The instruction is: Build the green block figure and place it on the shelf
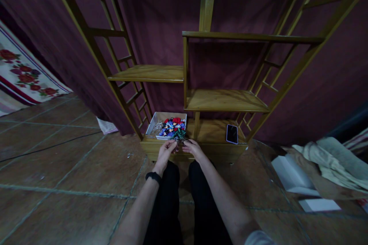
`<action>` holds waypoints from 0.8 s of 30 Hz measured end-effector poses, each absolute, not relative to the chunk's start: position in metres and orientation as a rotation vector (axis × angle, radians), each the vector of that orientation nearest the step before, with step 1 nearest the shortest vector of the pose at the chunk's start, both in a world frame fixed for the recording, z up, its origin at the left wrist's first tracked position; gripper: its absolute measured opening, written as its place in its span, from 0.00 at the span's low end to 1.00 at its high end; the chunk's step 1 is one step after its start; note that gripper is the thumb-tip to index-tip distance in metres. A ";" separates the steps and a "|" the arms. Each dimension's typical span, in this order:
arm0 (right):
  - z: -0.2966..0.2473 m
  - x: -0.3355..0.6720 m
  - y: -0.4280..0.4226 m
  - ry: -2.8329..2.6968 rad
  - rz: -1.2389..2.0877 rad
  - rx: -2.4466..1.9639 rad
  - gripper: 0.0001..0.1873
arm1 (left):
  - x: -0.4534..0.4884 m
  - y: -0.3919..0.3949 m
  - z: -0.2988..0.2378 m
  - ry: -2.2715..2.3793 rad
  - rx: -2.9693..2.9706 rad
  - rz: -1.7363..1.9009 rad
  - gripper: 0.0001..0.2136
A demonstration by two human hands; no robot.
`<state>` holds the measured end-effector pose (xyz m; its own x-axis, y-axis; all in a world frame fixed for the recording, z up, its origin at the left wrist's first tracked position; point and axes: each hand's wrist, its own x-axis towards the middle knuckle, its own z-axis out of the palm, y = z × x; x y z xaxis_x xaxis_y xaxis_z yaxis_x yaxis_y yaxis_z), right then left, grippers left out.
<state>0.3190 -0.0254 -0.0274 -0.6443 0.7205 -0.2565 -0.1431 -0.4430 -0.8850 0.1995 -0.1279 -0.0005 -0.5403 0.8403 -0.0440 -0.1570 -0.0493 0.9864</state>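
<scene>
My left hand (167, 150) and my right hand (192, 148) meet at the front edge of the lowest shelf, their fingers closed in a pinch. Between and just beyond the fingertips is a shiny dark green bunch (179, 133) with thin dark ends hanging down; it looks like small decorations, but its kind is too small to make out. Directly behind it stands an open white box (152, 124). Inside lie many small red, blue, purple and orange pieces (172, 124), with clear, glittery bits at the left side. The green bunch overlaps the box's front right corner.
A wooden shelf unit (227, 101) rises in front of me, with a phone (232, 134) on its lowest board. On the tiled floor to the right lie white boxes (293, 176) and a pale cloth (319, 162). A black cable (51, 147) crosses the floor at left.
</scene>
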 end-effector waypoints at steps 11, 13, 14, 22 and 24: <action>-0.019 0.331 -0.024 -1.218 2.383 -0.621 0.13 | 0.198 -0.128 0.002 1.463 0.673 1.785 0.23; -0.016 0.333 -0.026 -1.253 2.440 -0.592 0.13 | 0.199 -0.127 0.002 1.412 0.638 1.792 0.21; -0.014 0.333 -0.027 -1.272 2.467 -0.579 0.13 | 0.199 -0.127 0.002 1.373 0.618 1.788 0.20; -0.007 0.335 -0.032 -1.320 2.576 -0.483 0.17 | 0.202 -0.131 0.003 1.146 0.648 1.712 0.10; -0.007 0.334 -0.032 -1.316 2.581 -0.459 0.18 | 0.201 -0.132 0.002 1.151 0.651 1.698 0.10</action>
<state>0.3338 -0.0322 -0.0073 -0.9300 0.3210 -0.1792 -0.0434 -0.5799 -0.8136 0.2011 -0.1316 0.0024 -0.4076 0.9099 -0.0775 -0.4090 -0.1060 0.9063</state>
